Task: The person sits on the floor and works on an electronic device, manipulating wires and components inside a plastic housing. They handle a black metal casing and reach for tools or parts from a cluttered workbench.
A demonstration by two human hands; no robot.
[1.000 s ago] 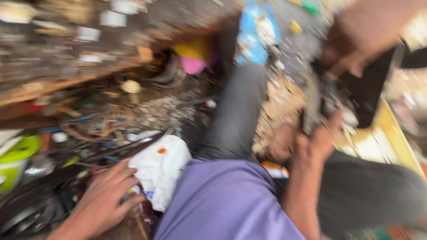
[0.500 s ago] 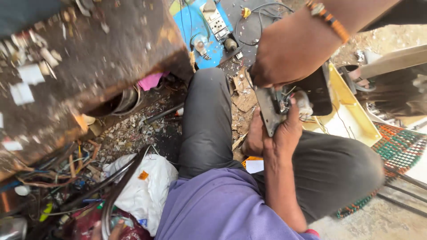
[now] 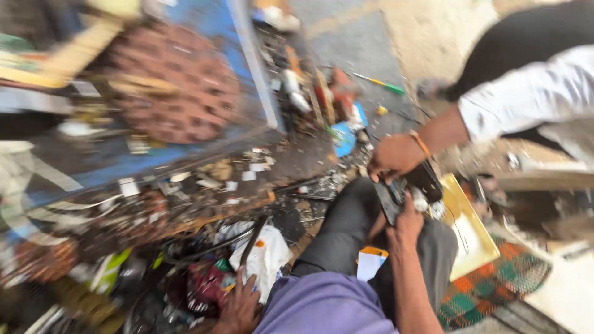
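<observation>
My right hand (image 3: 407,224) has its fingers wrapped round the lower end of a dark flat device (image 3: 405,192), a slab-like piece of electronics with some pale parts showing at its edge. I hold it above my right knee (image 3: 433,241). A second person's hand (image 3: 394,154), with an orange band at the wrist and a white sleeve above it, grips the upper end of the same device, so two hands bear on it at once.

My left hand (image 3: 240,306) is down left of that knee, fingers spread and pressed into a heap of clutter, touching a white plastic bag (image 3: 266,256); I cannot tell whether it grasps anything.

Judged from this, the device is not yet released by either party. A yellow tray (image 3: 473,232) lies right of the knee.
</observation>
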